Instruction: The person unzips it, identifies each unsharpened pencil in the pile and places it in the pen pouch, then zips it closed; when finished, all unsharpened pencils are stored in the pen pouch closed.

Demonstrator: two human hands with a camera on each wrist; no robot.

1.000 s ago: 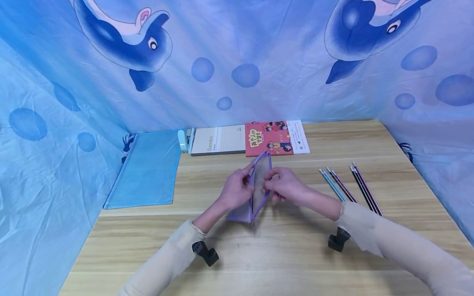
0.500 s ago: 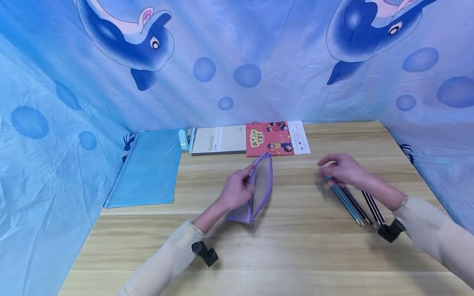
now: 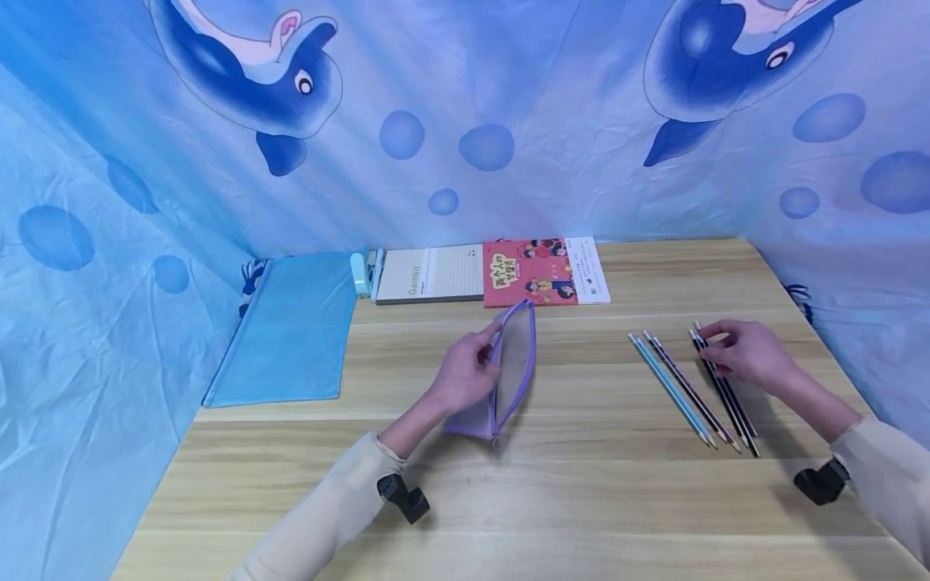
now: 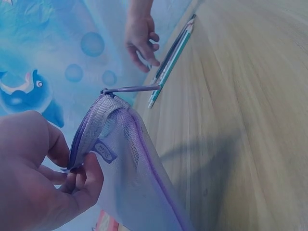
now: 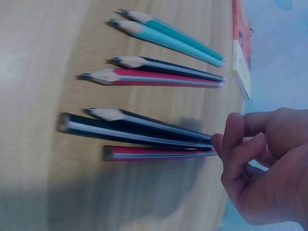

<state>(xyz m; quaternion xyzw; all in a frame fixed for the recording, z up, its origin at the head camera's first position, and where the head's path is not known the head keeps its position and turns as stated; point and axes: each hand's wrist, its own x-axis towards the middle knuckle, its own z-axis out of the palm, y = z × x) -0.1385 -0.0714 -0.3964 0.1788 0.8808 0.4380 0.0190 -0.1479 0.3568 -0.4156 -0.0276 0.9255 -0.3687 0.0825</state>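
Note:
My left hand [image 3: 465, 375] pinches the zipped edge of a purple mesh pencil pouch [image 4: 139, 187], whose mouth gapes toward the right. In the left wrist view, its zip edge runs between thumb and fingers. My right hand [image 3: 756, 355] is at the far ends of the rightmost pencils [image 3: 730, 403], its fingers loosely bent. In the right wrist view this group shows two dark pencils [image 5: 139, 132] and a red striped pencil [image 5: 159, 153], with the fingertips right at their ends. To the left lie two light blue pencils [image 3: 674, 391] and a dark and red pair [image 3: 690, 387].
Along the back of the wooden table [image 3: 581, 500] lie a notebook [image 3: 429, 274], a red picture-covered book [image 3: 526, 274] and a light blue stapler-like item [image 3: 359, 276]. A blue mesh sheet-like bag [image 3: 283, 331] is at the left. A dolphin-printed curtain [image 3: 465, 105] stands behind.
My right hand has left the pouch and moved right, past the blue pencils, to the rightmost pencils. The left hand keeps its hold on the pouch in the same place.

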